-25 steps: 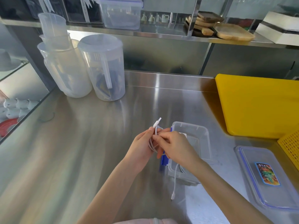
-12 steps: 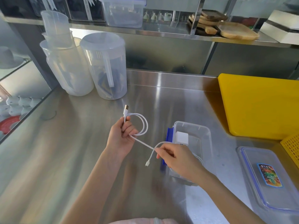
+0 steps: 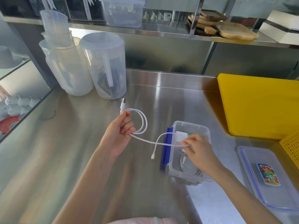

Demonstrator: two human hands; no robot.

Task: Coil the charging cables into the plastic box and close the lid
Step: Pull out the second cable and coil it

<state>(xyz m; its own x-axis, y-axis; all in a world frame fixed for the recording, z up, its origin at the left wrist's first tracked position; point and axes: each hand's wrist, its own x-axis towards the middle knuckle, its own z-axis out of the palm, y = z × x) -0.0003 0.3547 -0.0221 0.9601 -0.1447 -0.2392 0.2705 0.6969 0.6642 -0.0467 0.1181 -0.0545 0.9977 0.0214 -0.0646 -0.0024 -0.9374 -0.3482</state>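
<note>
white cable (image 3: 142, 123): light, limp, springy; held above the surface | left hand (image 3: 119, 131) fingers curled round two loops | right hand (image 3: 198, 150) apparently pinching the run, over plastic box (image 3: 203, 128) | best gripped at loop crossings | lid (image 3: 252, 168) at right edge

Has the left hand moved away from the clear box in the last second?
Yes. The left hand, gripping loops of the white cable, has drawn leftward from the plastic box, opening a gap; a second ago it was beside the box's near-left corner.

A commercial kitchen: stainless steel counter (image 3: 80, 159), plastic pitchers (image 3: 103, 67), yellow cutting board (image 3: 258, 104), wooden boards (image 3: 237, 30) on shelf.
</note>
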